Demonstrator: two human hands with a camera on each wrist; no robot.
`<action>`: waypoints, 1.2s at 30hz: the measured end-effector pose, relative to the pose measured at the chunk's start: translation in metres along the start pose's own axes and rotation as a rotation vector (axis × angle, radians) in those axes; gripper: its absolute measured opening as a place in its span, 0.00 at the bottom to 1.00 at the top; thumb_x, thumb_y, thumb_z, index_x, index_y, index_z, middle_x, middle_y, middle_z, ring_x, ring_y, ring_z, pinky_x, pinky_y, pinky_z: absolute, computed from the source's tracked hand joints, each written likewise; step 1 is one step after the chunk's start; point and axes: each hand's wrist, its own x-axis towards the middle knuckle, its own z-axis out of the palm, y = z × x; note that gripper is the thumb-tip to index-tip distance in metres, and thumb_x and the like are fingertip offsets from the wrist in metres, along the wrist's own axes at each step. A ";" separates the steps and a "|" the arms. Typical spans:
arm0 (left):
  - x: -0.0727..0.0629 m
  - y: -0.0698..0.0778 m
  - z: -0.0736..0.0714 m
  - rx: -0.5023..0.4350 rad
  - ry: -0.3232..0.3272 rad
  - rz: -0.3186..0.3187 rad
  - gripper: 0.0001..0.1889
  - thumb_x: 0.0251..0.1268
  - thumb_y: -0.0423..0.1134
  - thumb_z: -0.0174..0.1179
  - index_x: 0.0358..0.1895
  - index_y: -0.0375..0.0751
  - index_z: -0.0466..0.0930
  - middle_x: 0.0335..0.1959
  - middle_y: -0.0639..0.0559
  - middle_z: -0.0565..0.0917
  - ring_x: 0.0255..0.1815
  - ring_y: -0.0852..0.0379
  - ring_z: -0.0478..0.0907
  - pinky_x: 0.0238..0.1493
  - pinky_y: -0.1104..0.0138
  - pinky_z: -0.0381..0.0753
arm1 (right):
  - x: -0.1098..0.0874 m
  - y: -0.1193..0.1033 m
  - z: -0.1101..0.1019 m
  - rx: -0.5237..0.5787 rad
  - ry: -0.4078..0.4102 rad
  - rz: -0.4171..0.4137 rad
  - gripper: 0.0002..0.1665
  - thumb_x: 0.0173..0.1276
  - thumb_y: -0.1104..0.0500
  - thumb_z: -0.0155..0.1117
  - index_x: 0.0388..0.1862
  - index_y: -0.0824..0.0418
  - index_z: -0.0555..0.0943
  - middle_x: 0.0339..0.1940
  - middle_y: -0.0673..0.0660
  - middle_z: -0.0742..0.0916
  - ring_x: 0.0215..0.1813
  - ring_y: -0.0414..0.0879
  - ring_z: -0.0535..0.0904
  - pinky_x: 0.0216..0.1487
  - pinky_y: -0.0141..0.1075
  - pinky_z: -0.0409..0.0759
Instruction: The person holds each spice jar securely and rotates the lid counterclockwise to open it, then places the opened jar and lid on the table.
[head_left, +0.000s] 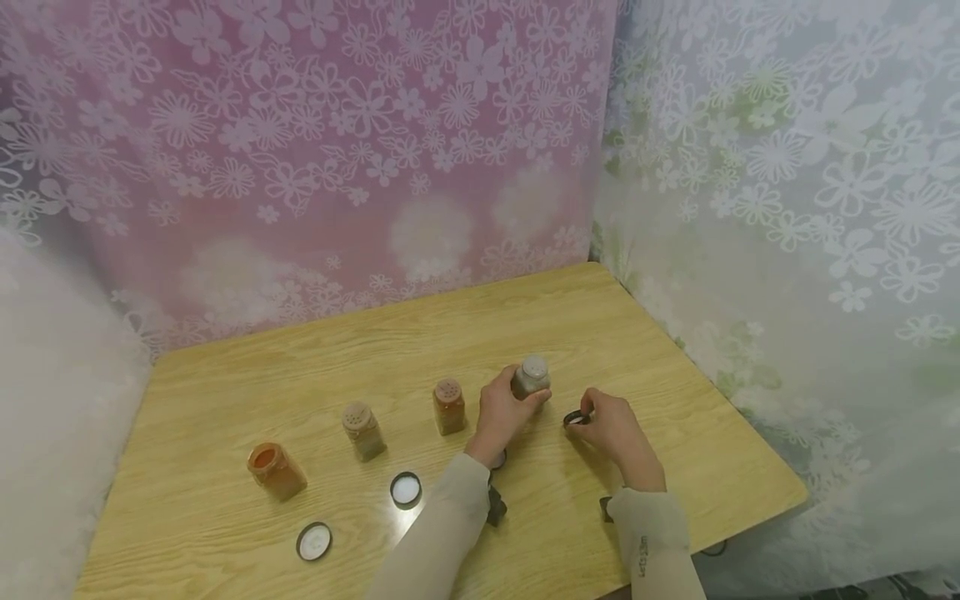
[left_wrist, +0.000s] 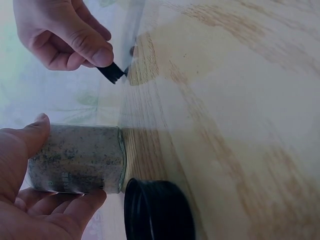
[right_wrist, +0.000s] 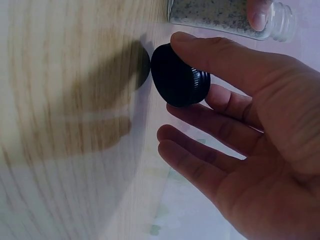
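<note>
With thumb and fingers, my left hand (head_left: 507,412) grips a square glass spice jar (head_left: 533,377) of grey-white speckled seasoning, upright on the table. Its sifter top is uncovered in the head view. To the right, my right hand (head_left: 617,433) pinches a black screw lid (right_wrist: 176,75) by its rim, just above the wood, white inner face up. In the left wrist view the speckled jar (left_wrist: 77,159) appears beside another black lid (left_wrist: 159,210) that lies on the table near it. My left wrist partly covers that lid in the head view.
Leftward stand a red-brown spice jar (head_left: 449,407), a greenish one (head_left: 363,431) and an orange one (head_left: 277,470). Two upturned lids (head_left: 406,490) (head_left: 313,542) lie in front of them. Dark straps show at both wrists. Flowered curtains (head_left: 360,167) surround the wooden table (head_left: 570,317).
</note>
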 end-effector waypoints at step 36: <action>-0.022 -0.025 -0.009 0.123 0.042 0.014 0.45 0.73 0.46 0.68 0.79 0.20 0.56 0.59 0.24 0.84 0.59 0.36 0.86 0.63 0.48 0.85 | 0.014 -0.009 0.010 -0.041 -0.099 0.005 0.15 0.63 0.65 0.76 0.41 0.64 0.77 0.38 0.56 0.86 0.39 0.49 0.79 0.42 0.44 0.82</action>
